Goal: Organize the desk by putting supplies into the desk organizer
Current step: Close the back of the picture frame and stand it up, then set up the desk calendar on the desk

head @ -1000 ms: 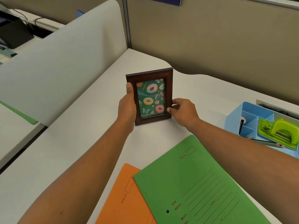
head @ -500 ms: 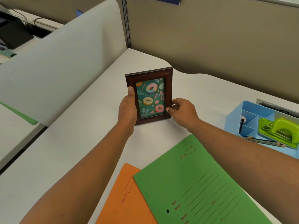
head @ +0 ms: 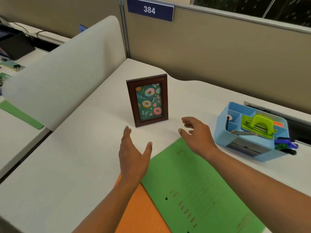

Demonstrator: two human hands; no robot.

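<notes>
Left hand (head: 133, 155), fingers straight, spread and empty, hovered over the middle of the tabletop (head: 75, 157), with a picture frame (head: 148, 100) standing upright just beyond it, touched by neither hand. Right hand (head: 196, 133), fingers loosely parted and empty, hung above the far corner of a green folder (head: 193, 182) overlapping an orange folder (head: 143, 214) at the near edge. Blue desk organizer (head: 222, 133), holding a green hole punch (head: 259, 125), sat near the right edge.

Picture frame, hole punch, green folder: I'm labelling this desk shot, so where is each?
Picture frame (head: 148, 100), head view, on the doughnut print at its centre.
Hole punch (head: 260, 123), head view, on its lime-green lever.
Green folder (head: 198, 182), head view, on its bare cover.
</notes>
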